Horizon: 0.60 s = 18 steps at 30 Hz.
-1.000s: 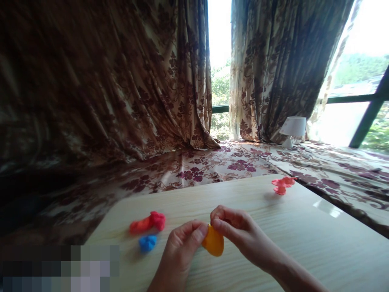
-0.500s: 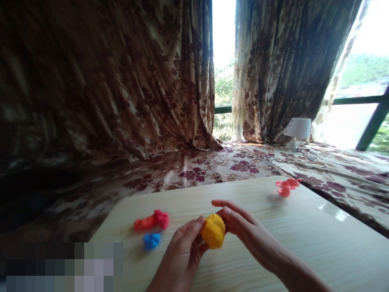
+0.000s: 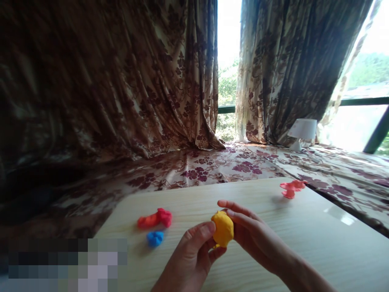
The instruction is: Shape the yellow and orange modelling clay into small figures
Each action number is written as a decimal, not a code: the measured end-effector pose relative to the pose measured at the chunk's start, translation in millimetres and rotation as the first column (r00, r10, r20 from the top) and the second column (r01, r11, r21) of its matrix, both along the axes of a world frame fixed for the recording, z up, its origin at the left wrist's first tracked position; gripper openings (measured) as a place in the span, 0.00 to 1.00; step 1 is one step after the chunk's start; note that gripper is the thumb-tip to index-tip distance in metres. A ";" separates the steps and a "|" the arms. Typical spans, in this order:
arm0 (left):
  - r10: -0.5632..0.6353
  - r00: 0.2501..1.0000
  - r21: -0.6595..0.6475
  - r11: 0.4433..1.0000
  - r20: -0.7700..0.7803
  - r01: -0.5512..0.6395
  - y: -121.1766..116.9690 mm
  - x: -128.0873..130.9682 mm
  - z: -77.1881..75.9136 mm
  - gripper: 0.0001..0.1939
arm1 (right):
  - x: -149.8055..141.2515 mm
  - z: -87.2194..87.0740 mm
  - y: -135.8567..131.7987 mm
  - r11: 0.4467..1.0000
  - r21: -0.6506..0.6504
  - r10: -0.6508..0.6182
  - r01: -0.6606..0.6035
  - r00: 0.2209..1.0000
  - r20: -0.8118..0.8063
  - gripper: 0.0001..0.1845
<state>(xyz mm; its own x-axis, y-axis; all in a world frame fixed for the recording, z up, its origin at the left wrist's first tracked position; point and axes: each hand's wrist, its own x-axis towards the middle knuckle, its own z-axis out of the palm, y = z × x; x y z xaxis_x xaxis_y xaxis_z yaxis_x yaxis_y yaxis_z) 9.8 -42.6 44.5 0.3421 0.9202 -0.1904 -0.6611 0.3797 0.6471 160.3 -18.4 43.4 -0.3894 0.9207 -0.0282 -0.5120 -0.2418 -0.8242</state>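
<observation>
A rounded lump of yellow modelling clay [image 3: 224, 230] is held just above the table, between my two hands. My left hand [image 3: 199, 247] pinches it from the left, thumb on the near face and fingertips curled beneath. Against its right side, my right hand [image 3: 258, 235] cups the lump; the upper finger stretches out above, and the contact of the other fingers is partly hidden. To the left on the table lie an orange-red roll of clay [image 3: 148, 220] touching a crimson lump [image 3: 164, 217], and a small blue lump [image 3: 155, 239] in front of them.
The pale wooden table [image 3: 191, 198] spans the foreground. A pink-red plastic-looking piece on a stand [image 3: 288, 191] is near its far right corner. Beyond are flowered fabric [image 3: 194, 174], a small white lamp [image 3: 302, 129] and patterned curtains [image 3: 170, 81]. A pixelated patch covers the lower left.
The view has shifted slightly, so most things sit a little further right. The yellow clay looks turned in my fingers, and my left thumb lies further over it.
</observation>
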 end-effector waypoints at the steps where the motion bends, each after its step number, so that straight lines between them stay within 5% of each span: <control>1: 0.003 1.000 -0.006 1.000 -0.009 -0.003 0.3 -0.4 -0.7 0.06 | 0.0 -0.4 0.2 1.000 0.001 -0.001 0.001 1.000 -0.001 0.16; 8: 0.006 1.000 -0.022 1.000 0.027 -0.006 2.0 -0.1 -4.4 0.06 | -0.3 2.5 -0.9 1.000 0.008 0.008 -0.008 1.000 -0.001 0.16; 18: 0.066 0.998 -0.019 0.998 -0.006 -0.066 5.2 -1.3 -7.4 0.05 | 3.6 0.8 0.7 0.978 0.192 -0.128 0.076 0.954 0.272 0.17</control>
<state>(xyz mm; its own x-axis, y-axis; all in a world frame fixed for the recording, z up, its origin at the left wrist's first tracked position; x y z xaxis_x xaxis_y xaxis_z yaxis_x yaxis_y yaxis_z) 8.5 -37.4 37.1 0.2800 0.9368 -0.2096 -0.6818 0.3478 0.6436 163.9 -17.7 44.2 -0.2930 0.9551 0.0445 -0.2675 -0.0372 -0.9628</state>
